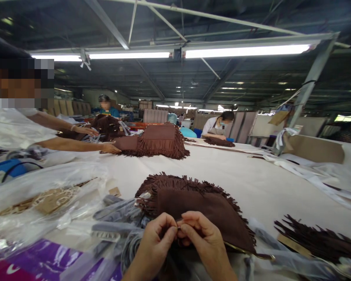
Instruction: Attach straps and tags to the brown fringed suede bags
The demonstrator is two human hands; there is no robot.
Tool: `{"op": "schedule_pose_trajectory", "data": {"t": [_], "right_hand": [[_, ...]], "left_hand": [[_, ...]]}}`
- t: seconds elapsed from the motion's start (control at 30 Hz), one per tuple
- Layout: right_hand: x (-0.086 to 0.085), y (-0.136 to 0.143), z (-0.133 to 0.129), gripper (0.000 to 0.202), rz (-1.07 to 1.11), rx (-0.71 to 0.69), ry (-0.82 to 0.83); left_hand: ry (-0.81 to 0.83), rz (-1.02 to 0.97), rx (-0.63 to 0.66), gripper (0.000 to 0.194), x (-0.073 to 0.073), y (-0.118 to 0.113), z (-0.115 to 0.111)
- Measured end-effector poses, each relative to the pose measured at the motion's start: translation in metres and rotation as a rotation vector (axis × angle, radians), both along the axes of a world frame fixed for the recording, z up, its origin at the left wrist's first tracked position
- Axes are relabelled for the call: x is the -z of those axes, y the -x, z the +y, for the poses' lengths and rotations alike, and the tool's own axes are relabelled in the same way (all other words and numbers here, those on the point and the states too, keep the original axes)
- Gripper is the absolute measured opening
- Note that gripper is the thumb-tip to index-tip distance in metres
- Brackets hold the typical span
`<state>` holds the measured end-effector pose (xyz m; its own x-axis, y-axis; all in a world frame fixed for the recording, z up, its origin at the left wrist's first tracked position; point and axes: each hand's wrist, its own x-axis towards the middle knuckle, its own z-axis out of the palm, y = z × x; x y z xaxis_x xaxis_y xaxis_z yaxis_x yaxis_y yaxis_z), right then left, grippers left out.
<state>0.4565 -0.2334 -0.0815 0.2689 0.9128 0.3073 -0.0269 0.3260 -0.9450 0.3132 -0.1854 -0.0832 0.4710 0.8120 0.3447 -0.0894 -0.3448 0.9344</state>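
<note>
My left hand [156, 238] and my right hand [203, 234] meet at the near edge of a brown fringed bag [197, 205]. Thumb and forefinger of each are pinched together, the tips almost touching. Whatever sits between them is too small to name. The bag lies flat on the white table [222, 166], its fringe spread out behind and along the right side. A gold-coloured zip shows along its lower right edge. Grey plastic-wrapped straps [131, 238] lie against the bag's left side, next to my left hand.
Across the table a co-worker's hand [110, 148] touches a stack of brown fringed bags [159, 136]. Clear plastic with brown tags [54, 199] and a purple bag [43, 257] lie left. More dark fringe [318, 240] lies right. Other people work further back, near a metal post [305, 95].
</note>
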Motion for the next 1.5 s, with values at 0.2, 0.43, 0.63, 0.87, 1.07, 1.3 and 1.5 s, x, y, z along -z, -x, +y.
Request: {"op": "schedule_pose_trajectory", "data": {"t": [0.2, 0.43, 0.63, 0.87, 1.07, 1.3, 1.5], "right_hand": [[0.003, 0.001, 0.000, 0.035, -0.015, 0.011, -0.013], [-0.002, 0.001, -0.002, 0.029, -0.122, 0.008, -0.047], [-0.002, 0.001, -0.002, 0.025, -0.153, 0.024, -0.056], [0.003, 0.000, -0.002, 0.015, -0.444, 0.069, -0.193], [-0.001, -0.001, -0.002, 0.021, -0.675, 0.138, -0.295], [-0.005, -0.004, -0.008, 0.017, -0.659, 0.083, -0.278], [0.023, 0.005, -0.052, 0.026, -0.388, 0.002, 0.085]], "left_hand": [[-0.031, 0.001, -0.043, 0.022, -0.003, -0.001, -0.002], [-0.064, 0.023, -0.065, 0.020, -0.003, -0.002, -0.001], [-0.057, 0.018, -0.078, 0.019, -0.003, -0.003, -0.003], [-0.106, 0.088, -0.113, 0.019, 0.001, -0.003, -0.002], [-0.188, 0.137, -0.165, 0.018, 0.005, -0.007, -0.004], [-0.307, 0.206, -0.164, 0.017, -0.006, 0.021, -0.004], [-0.592, 0.829, -0.212, 0.048, -0.005, 0.075, -0.002]]}}
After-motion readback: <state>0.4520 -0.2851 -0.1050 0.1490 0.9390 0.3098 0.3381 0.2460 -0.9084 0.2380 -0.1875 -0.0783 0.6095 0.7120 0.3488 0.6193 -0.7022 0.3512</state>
